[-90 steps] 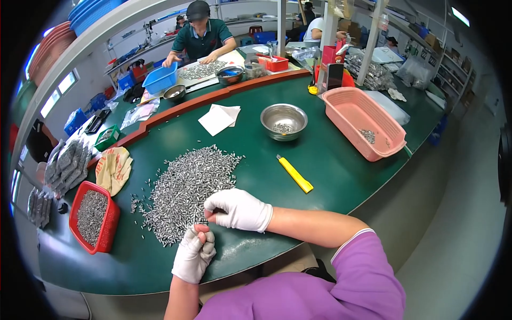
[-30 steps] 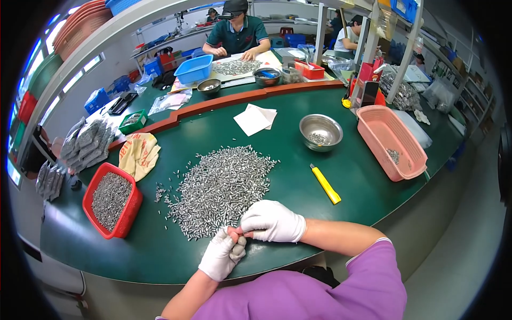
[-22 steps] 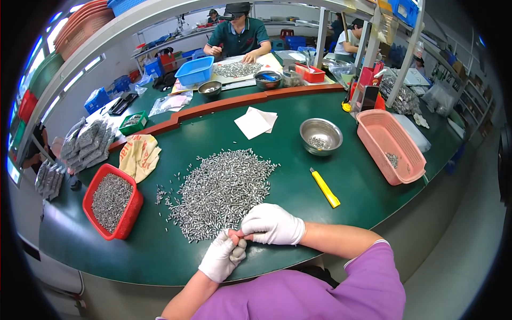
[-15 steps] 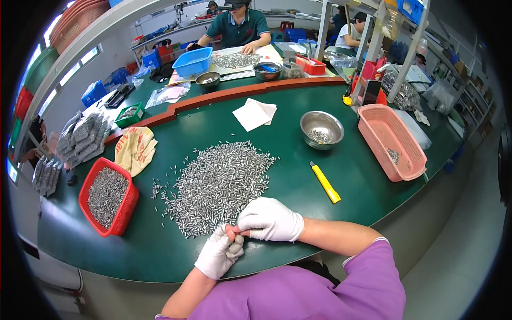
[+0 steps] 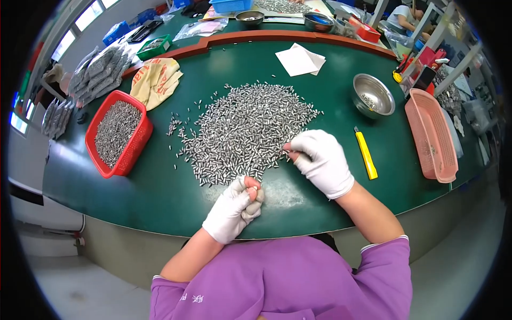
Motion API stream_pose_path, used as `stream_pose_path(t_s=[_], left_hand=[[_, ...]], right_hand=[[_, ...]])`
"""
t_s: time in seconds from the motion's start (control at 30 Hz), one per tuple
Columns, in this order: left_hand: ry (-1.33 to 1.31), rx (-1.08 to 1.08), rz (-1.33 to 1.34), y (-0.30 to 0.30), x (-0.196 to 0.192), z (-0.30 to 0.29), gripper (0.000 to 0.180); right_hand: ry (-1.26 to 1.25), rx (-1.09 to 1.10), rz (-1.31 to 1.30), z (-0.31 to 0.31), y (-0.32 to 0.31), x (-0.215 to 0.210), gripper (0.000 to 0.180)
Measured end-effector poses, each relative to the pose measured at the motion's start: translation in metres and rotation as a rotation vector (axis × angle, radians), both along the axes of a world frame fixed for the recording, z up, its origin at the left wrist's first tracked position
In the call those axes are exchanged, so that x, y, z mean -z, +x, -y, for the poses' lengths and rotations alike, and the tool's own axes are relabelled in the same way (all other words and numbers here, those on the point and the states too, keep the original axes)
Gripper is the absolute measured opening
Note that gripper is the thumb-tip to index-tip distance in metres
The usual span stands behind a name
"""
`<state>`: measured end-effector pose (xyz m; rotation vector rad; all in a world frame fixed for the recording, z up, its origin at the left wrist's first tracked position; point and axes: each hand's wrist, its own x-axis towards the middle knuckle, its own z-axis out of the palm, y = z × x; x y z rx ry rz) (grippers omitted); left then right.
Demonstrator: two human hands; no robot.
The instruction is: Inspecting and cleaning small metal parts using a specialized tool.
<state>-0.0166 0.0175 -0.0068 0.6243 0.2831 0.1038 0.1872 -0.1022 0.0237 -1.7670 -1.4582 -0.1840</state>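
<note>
A broad heap of small shiny metal pins [image 5: 245, 130] is spread over the green table [image 5: 184, 210]. At the heap's near edge, my left hand [image 5: 234, 208], in a white glove with bare fingertips, is closed in a pinch; whatever sits between thumb and finger is too small to make out. My right hand [image 5: 322, 162], gloved the same way, reaches to the heap's right edge. Its thumb and forefinger are drawn together by the pins, and what they grip cannot be told. To its right lies a yellow utility knife [image 5: 366, 154].
A red basket [image 5: 145, 130] full of pins stands left, beside a crumpled yellow cloth [image 5: 156, 82]. Right are a steel bowl [image 5: 386, 101] with some pins and a pink basket [image 5: 426, 130]. White paper [image 5: 296, 60] lies behind the heap; a brown raised edge [image 5: 266, 36] bounds the table.
My right hand has parted from my left and moved right to the heap's edge. My left hand stays pinched near the front. The view has tilted down.
</note>
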Motion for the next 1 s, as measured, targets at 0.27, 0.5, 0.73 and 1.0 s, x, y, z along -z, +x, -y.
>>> stream_pose_path(t_s=[0.27, 0.5, 0.73, 1.0], left_hand=[[0.058, 0.025, -0.078, -0.003, -0.003, 0.001, 0.014], [0.055, 0.006, -0.103, 0.001, -0.008, 0.002, 0.015], [0.049, 0.008, -0.098, 0.003, -0.004, 0.0, 0.015], [0.005, 0.008, -0.07, 0.003, -0.004, -0.001, 0.012]], right_hand=[[-0.259, -0.051, 0.208, 0.0, -0.012, 0.01, 0.008], [-0.286, -0.051, 0.202, -0.001, -0.013, 0.013, 0.011], [-0.319, -0.111, 0.27, -0.001, -0.014, 0.009, 0.009], [-0.159, -0.189, -0.018, -0.001, -0.021, 0.002, 0.011]])
